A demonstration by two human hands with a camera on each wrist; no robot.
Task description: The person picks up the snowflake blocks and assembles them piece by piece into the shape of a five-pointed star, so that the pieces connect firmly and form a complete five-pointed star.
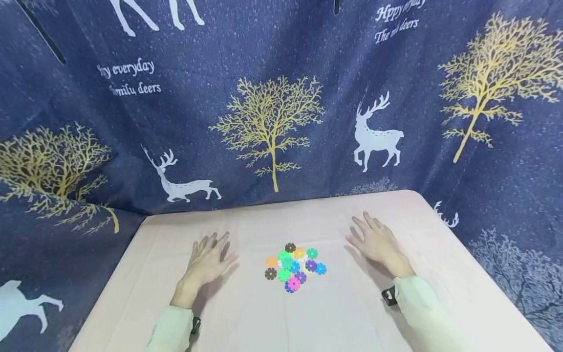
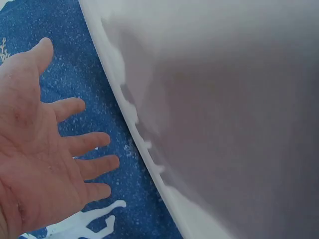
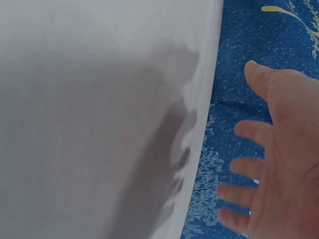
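Note:
A loose pile of small notched plastic discs in several colours lies mid-table, among them a pink disc (image 1: pixel 293 283), an orange disc (image 1: pixel 271 262) and a black disc (image 1: pixel 290 248). Some overlap one another. To the left of the pile, my left hand (image 1: pixel 206 261) is spread with its fingers apart and holds nothing. My right hand (image 1: pixel 376 243) is likewise spread on the pile's other side, apart from the discs. Both wrist views show bare palms with fingers extended, the left palm (image 2: pixel 42 154) and the right palm (image 3: pixel 289 154), each casting a shadow on the tablecloth.
A pale pink cloth covers the table (image 1: pixel 246 322). Behind it and at both sides hangs a dark blue curtain (image 1: pixel 290 49) printed with deer and golden trees. Black wrist straps (image 1: pixel 389 296) show at the sleeve (image 1: pixel 424 305) cuffs.

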